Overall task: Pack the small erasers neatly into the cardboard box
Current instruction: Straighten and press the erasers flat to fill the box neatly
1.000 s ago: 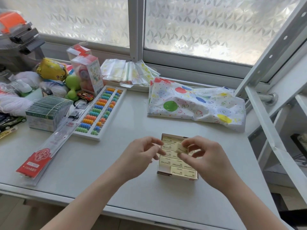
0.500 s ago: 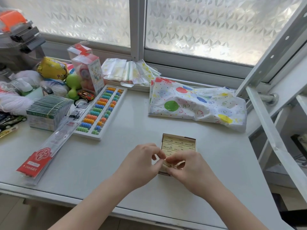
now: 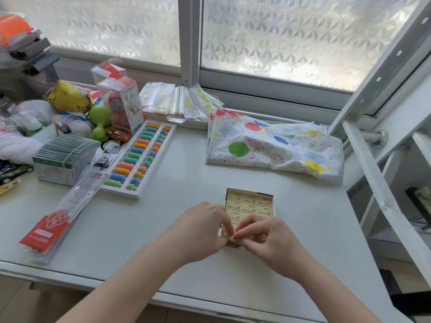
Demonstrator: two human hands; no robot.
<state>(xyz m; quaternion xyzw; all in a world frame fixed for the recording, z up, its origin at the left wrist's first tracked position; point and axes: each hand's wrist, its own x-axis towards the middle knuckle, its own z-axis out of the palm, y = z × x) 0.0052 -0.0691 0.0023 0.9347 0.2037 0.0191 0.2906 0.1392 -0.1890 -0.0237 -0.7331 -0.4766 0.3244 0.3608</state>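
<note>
A small open cardboard box (image 3: 249, 190) lies on the white table (image 3: 163, 217) just in front of me. Rows of pale yellow small erasers (image 3: 249, 203) lie flat inside it and fill the far part. My left hand (image 3: 203, 229) and my right hand (image 3: 268, 241) meet over the box's near left corner. The thumb and forefinger of each hand pinch one eraser there, low in the near row. My hands hide the near end of the box.
A colourful abacus (image 3: 140, 157) and a long red-labelled packet (image 3: 58, 213) lie to the left. A balloon-print bag (image 3: 275, 148) lies behind the box. Green card packs (image 3: 65, 157) and toys crowd the far left. A white metal frame (image 3: 373, 159) borders the right edge.
My right hand carried an eraser from above the box's middle down to its near end. My left hand closed in to meet it. Both hands now pinch low at the near left corner.
</note>
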